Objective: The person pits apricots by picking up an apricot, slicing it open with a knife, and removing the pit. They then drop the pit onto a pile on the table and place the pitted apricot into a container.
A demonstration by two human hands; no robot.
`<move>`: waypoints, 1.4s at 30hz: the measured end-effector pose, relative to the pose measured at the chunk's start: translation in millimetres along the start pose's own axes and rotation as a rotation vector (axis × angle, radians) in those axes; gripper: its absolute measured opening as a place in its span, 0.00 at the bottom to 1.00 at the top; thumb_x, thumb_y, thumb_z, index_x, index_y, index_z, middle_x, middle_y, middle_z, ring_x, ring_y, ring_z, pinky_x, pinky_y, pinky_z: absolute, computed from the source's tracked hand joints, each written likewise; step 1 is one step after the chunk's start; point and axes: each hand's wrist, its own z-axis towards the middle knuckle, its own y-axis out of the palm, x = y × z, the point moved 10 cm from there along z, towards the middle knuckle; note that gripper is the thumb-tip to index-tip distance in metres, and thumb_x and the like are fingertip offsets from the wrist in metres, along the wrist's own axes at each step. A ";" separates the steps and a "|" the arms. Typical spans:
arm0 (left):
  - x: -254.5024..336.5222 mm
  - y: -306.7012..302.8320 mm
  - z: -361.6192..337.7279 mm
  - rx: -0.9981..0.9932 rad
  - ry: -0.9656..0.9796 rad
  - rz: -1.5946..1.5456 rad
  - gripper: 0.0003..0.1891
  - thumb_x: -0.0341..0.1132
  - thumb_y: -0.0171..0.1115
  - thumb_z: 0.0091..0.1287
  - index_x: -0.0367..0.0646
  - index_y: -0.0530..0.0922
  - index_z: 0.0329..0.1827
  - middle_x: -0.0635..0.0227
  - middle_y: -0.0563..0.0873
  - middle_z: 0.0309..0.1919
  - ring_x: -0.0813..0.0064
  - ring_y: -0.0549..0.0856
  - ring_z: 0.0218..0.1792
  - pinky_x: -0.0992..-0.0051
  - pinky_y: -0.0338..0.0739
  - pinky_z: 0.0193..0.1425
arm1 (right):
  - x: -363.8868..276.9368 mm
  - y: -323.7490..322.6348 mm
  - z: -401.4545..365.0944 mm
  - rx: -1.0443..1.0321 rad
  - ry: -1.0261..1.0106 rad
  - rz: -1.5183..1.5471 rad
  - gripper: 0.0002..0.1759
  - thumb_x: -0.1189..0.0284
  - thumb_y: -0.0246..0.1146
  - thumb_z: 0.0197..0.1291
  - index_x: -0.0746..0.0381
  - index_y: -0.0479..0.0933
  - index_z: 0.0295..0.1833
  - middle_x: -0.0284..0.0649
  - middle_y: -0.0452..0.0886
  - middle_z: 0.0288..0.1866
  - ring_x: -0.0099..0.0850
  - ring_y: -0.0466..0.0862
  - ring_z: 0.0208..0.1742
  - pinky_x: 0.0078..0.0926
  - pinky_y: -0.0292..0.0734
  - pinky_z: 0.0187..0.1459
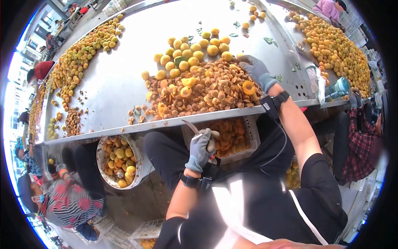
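My left hand (201, 146), in a grey glove, is closed around the handle of a knife with a curved blade (190, 127). It is above my lap, in front of the table's edge. My right hand (256, 69), also gloved, reaches over the table to the far right side of a heap of apricot stones (219, 89). Its fingers are extended, with a yellow apricot (240, 55) at the tips; I see no firm grip. Whole apricots (185, 53) lie behind the heap. Some cut halves (248, 87) rest on the stones.
Below the metal table (124, 62), a crate of apricot halves (232, 137) stands between my knees. A white bucket of apricots (120, 162) is to its left. More apricots (89, 45) lie far left and far right. A green-lidded bottle (338, 88) is at right. Other people sit on both sides.
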 end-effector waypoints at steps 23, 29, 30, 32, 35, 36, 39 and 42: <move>-0.5 -15.4 19.3 0.010 -0.119 0.468 0.07 0.24 0.55 0.65 0.40 0.82 0.39 0.61 0.85 0.32 0.65 0.83 0.29 0.70 0.78 0.33 | 16.4 -2.8 161.0 0.052 0.023 -0.264 0.21 0.65 0.65 0.59 0.58 0.73 0.57 0.39 0.79 0.50 0.30 0.80 0.52 0.30 0.76 0.52; -1.2 -7.0 12.1 -0.016 -0.106 0.327 0.10 0.37 0.58 0.72 0.40 0.82 0.40 0.67 0.85 0.32 0.76 0.81 0.26 0.76 0.76 0.30 | -31.1 52.6 -22.5 -0.597 0.112 1.119 0.32 0.55 0.63 0.64 0.68 0.69 0.64 0.51 0.80 0.54 0.36 0.86 0.49 0.27 0.86 0.44; 3.2 -4.5 10.7 -0.014 -0.025 0.397 0.11 0.39 0.58 0.73 0.40 0.83 0.40 0.70 0.84 0.29 0.82 0.79 0.25 0.79 0.74 0.28 | -29.8 66.8 -56.4 -0.613 0.220 1.152 0.36 0.54 0.65 0.61 0.69 0.68 0.64 0.51 0.79 0.56 0.36 0.86 0.47 0.27 0.87 0.39; 0.0 -0.6 5.2 0.028 -0.122 0.324 0.10 0.38 0.59 0.72 0.41 0.82 0.40 0.71 0.83 0.27 0.83 0.79 0.25 0.79 0.74 0.28 | -46.9 93.5 -112.7 -0.719 0.245 1.157 0.40 0.52 0.68 0.55 0.65 0.67 0.67 0.49 0.77 0.58 0.35 0.86 0.46 0.25 0.85 0.37; -18.5 -8.8 -0.5 0.102 -0.193 0.230 0.06 0.36 0.63 0.68 0.43 0.82 0.38 0.70 0.80 0.22 0.80 0.79 0.23 0.75 0.76 0.29 | -47.2 125.9 -180.3 -0.852 0.411 1.130 0.42 0.52 0.67 0.61 0.61 0.60 0.74 0.43 0.78 0.58 0.30 0.83 0.48 0.22 0.79 0.46; -9.4 -15.5 4.9 0.092 0.052 0.596 0.09 0.40 0.65 0.66 0.43 0.81 0.36 0.66 0.81 0.22 0.70 0.80 0.23 0.71 0.76 0.29 | -50.4 127.5 -186.7 -0.791 0.297 0.956 0.36 0.56 0.66 0.64 0.61 0.65 0.72 0.42 0.80 0.56 0.28 0.83 0.47 0.22 0.78 0.47; 19.4 10.6 -10.1 0.090 0.324 1.267 0.16 0.48 0.68 0.61 0.44 0.77 0.36 0.54 0.83 0.28 0.48 0.82 0.31 0.58 0.77 0.35 | -47.6 127.6 -200.5 -0.663 0.116 0.654 0.23 0.62 0.64 0.67 0.62 0.74 0.63 0.39 0.82 0.50 0.24 0.81 0.47 0.21 0.77 0.50; 17.0 22.5 -22.1 0.036 0.259 1.398 0.19 0.52 0.66 0.62 0.45 0.77 0.42 0.54 0.85 0.30 0.47 0.84 0.35 0.54 0.76 0.37 | -36.5 116.8 -207.5 -0.535 0.067 0.502 0.13 0.67 0.64 0.67 0.63 0.81 0.51 0.35 0.84 0.45 0.21 0.81 0.46 0.21 0.76 0.51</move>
